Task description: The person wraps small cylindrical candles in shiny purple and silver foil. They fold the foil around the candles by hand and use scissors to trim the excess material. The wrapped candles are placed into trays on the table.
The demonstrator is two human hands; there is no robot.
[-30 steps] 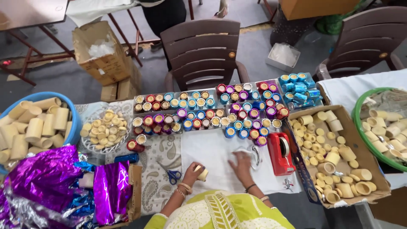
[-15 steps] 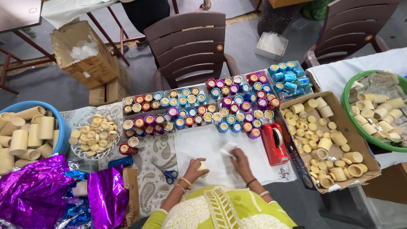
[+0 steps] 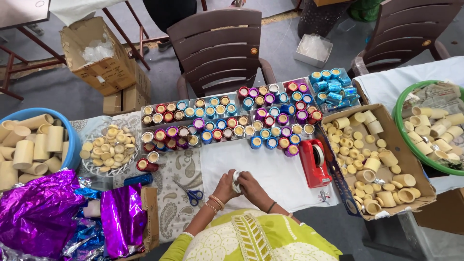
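My left hand [image 3: 224,186] and my right hand [image 3: 252,184] meet over a white sheet [image 3: 270,169] on the table, both closed around a small whitish piece [image 3: 236,181] held between them. Beyond the hands stand rows of foil-wrapped little cups [image 3: 227,123] in red, blue, purple and pink. A red tape dispenser [image 3: 313,163] lies just right of my right hand. Blue-handled scissors [image 3: 192,195] lie left of my left hand.
A cardboard box [image 3: 411,162] of plain tan tubes and discs sits right. A green basin [image 3: 401,125] is far right, a blue tub [image 3: 73,145] of tubes far left, a wire basket [image 3: 92,166] of discs beside it. Purple foil sheets [image 3: 43,212] lie lower left. Brown chairs [image 3: 220,46] stand behind.
My right hand came back from the white sheet toward my left hand. Both hands now close together on the small whitish piece.
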